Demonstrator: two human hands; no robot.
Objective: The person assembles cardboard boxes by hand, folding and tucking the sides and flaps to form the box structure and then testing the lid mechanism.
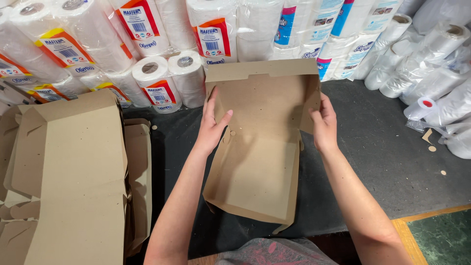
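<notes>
Two hands pinch my half-folded cardboard box (262, 147) over the dark tabletop (373, 147): left hand (213, 125) closed on its left wall, right hand (324, 125) on the right flap. I fear uneven pressure could crease it.

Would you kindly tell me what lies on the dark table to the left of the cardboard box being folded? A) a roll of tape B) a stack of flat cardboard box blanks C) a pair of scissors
B: a stack of flat cardboard box blanks lies left of the cardboard box gripped by the left hand and right hand.
</notes>
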